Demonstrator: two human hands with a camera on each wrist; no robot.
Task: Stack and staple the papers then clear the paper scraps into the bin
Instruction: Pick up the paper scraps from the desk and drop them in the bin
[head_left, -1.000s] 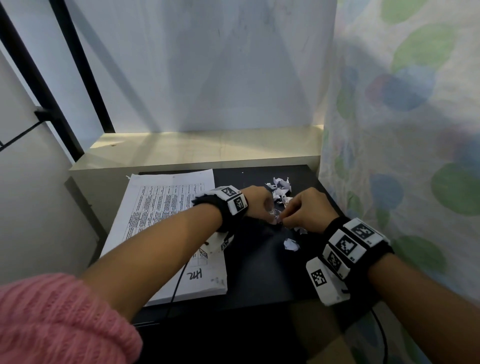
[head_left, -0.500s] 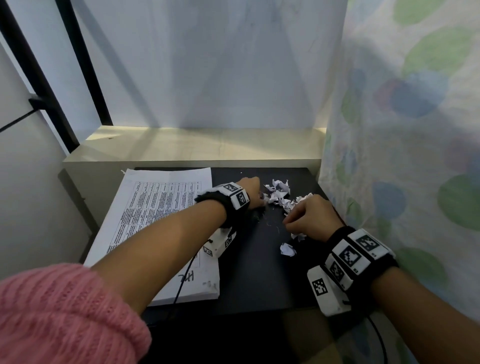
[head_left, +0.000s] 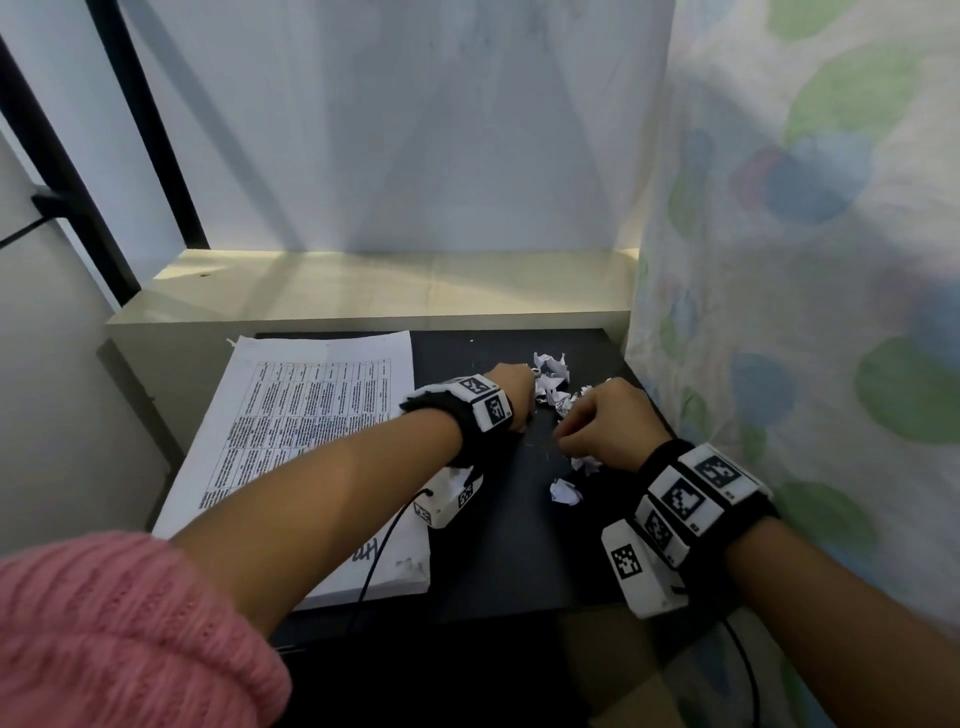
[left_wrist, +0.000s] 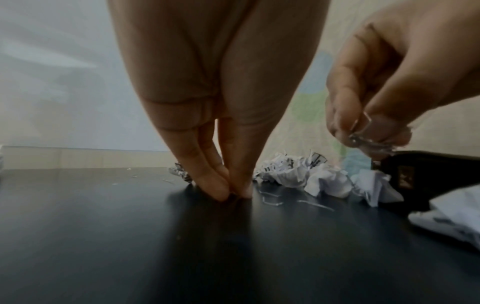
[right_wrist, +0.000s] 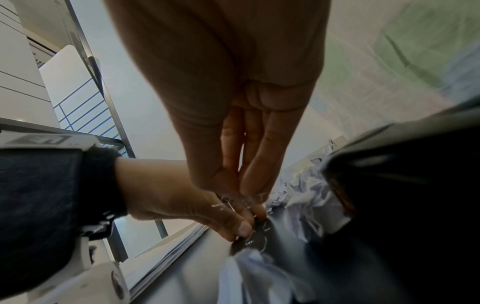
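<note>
A stack of printed papers lies on the left of the black table. Crumpled paper scraps sit in a small heap at the back right, with one scrap lying nearer. My left hand is just left of the heap. In the left wrist view its fingertips pinch at a loose staple on the tabletop, beside more loose staples. My right hand hovers just above and pinches a small bunch of bent staples, which also shows in the right wrist view.
A black stapler lies on the table right of the scraps, under my right hand. A pale ledge runs behind the table. A flowered curtain hangs close along the right edge. No bin is in view.
My hands met over the scraps one second ago and have since drawn slightly apart. The left fingertips have gone down to the tabletop, while the right hand keeps hold of its staples.
</note>
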